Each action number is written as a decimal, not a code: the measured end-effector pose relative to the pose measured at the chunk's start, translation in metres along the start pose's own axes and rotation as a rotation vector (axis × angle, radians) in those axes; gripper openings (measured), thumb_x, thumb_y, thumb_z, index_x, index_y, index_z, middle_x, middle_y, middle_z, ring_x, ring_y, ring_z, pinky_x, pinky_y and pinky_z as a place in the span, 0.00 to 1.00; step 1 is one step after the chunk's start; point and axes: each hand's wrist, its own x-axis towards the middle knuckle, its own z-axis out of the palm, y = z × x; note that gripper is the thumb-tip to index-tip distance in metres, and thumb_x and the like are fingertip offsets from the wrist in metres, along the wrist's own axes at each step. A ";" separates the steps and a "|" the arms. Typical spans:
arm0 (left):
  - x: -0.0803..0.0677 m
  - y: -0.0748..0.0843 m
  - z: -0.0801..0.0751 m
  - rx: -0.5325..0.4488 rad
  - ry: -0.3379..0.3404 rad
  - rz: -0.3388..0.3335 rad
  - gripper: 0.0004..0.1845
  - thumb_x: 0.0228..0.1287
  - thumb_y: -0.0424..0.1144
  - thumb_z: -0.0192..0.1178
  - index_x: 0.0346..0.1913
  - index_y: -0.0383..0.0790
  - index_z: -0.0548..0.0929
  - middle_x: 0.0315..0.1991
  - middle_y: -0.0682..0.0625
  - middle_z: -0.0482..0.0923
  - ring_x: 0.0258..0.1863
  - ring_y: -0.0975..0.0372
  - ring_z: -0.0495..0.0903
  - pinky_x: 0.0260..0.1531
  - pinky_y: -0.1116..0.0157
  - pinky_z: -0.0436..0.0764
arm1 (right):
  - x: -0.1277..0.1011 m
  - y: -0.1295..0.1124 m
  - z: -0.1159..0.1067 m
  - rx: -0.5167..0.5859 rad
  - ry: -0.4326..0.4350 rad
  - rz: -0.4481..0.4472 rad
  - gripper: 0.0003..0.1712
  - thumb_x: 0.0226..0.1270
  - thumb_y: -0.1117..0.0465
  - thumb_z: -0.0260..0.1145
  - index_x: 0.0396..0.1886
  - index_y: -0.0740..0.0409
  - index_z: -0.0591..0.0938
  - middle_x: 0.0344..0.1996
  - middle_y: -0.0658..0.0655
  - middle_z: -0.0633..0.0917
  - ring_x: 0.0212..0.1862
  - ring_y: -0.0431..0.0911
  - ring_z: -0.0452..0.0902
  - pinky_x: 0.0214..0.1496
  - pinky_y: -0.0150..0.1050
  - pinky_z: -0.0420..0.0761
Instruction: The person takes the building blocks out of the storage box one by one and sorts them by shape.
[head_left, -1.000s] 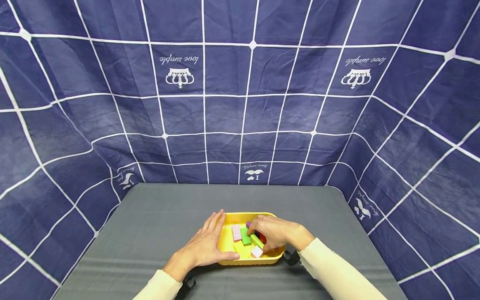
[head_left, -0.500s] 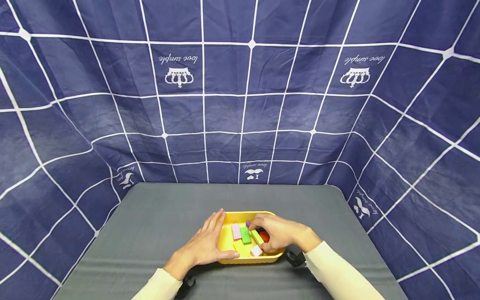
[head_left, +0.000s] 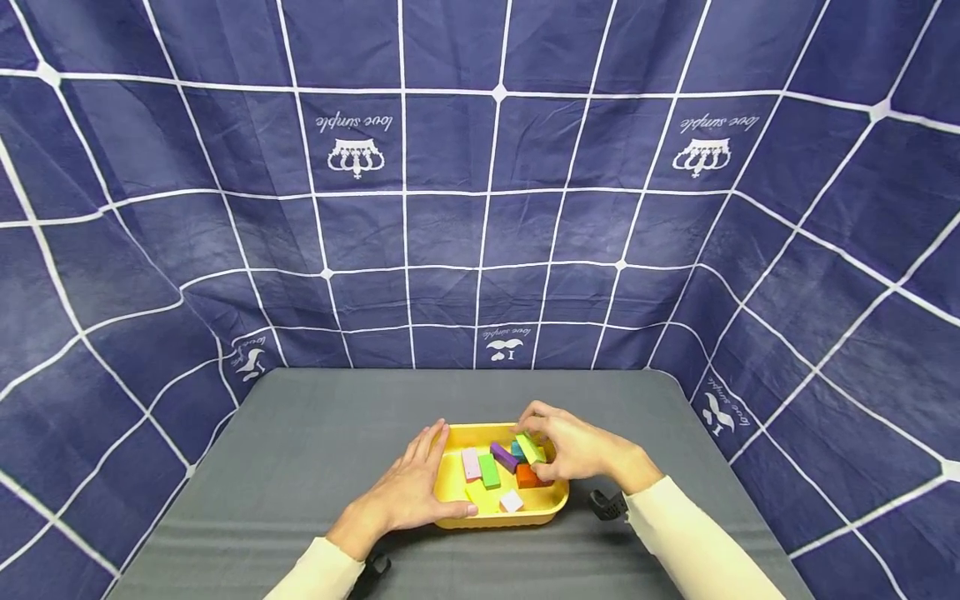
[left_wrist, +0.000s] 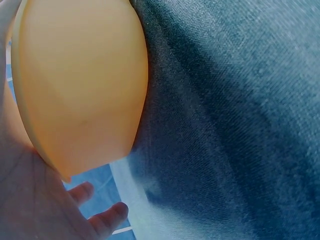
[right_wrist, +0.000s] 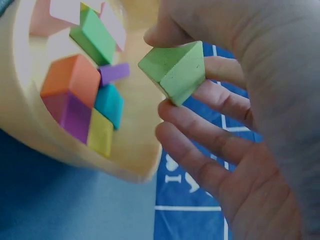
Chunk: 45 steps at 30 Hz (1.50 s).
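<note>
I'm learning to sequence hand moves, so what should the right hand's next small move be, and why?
Probably lift the light-green block slightly higher before any sideways move: the right hand pinches it over the yellow tray, and in the head view the orange block and teal block lie close by, so it might knock them.

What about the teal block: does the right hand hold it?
No, the right hand pinches a light green block, while the teal block lies in the yellow tray.
</note>
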 end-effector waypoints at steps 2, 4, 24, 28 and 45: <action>0.001 0.001 0.000 -0.001 -0.004 0.002 0.78 0.57 0.83 0.76 0.97 0.39 0.53 0.98 0.43 0.49 0.96 0.40 0.55 0.85 0.27 0.68 | -0.003 0.003 -0.004 0.003 0.024 0.009 0.34 0.65 0.60 0.84 0.71 0.56 0.87 0.62 0.48 0.86 0.59 0.47 0.87 0.68 0.53 0.91; 0.001 0.002 0.001 0.003 -0.004 0.004 0.79 0.57 0.84 0.75 0.97 0.39 0.53 0.98 0.43 0.49 0.96 0.40 0.55 0.85 0.27 0.69 | -0.005 0.007 -0.008 -0.002 0.040 0.014 0.34 0.65 0.60 0.85 0.70 0.56 0.87 0.61 0.49 0.87 0.59 0.46 0.87 0.68 0.53 0.91; 0.000 -0.004 0.003 -0.017 -0.008 -0.024 0.79 0.56 0.82 0.78 0.97 0.40 0.52 0.99 0.45 0.47 0.93 0.39 0.60 0.83 0.24 0.68 | -0.034 0.063 -0.017 -0.097 0.130 0.075 0.32 0.67 0.62 0.86 0.70 0.61 0.88 0.62 0.56 0.90 0.59 0.51 0.90 0.67 0.58 0.91; 0.000 -0.007 0.004 -0.026 -0.005 -0.030 0.79 0.56 0.82 0.78 0.97 0.41 0.52 0.99 0.46 0.47 0.92 0.38 0.62 0.82 0.22 0.68 | -0.037 0.075 -0.007 -0.116 0.102 0.108 0.33 0.67 0.60 0.87 0.70 0.62 0.88 0.61 0.55 0.90 0.59 0.50 0.90 0.67 0.56 0.91; 0.000 -0.003 0.002 -0.032 0.001 -0.022 0.78 0.55 0.82 0.78 0.97 0.41 0.53 0.98 0.46 0.48 0.89 0.37 0.67 0.81 0.23 0.70 | -0.047 0.108 0.021 -0.120 0.091 0.150 0.34 0.65 0.54 0.91 0.67 0.60 0.91 0.58 0.54 0.93 0.58 0.50 0.89 0.69 0.56 0.89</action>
